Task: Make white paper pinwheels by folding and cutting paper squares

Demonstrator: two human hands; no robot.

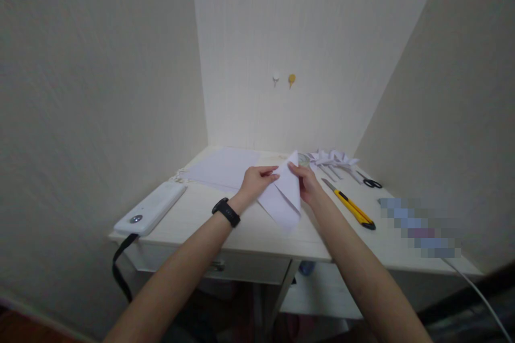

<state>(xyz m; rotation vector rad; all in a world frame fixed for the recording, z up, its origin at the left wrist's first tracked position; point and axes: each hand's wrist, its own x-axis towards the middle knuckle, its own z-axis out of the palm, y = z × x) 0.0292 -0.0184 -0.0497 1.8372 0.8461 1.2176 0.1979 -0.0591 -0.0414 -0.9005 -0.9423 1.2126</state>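
Note:
Over a white desk [249, 230], both my hands grip a folded white paper [284, 201] with a pointed top. My left hand [257, 181], with a black band on its wrist, pinches the paper's upper left edge. From the other side, my right hand [308, 183] pinches the upper right edge near the tip. The paper's lower corner rests on the desk.
A flat stack of white sheets [225, 167] lies at the back left. A white device [151, 208] with a black cable sits at the left edge. A yellow utility knife [352, 206], black-handled scissors [368, 180] and folded paper pieces [333, 158] lie to the right. Walls close in on three sides.

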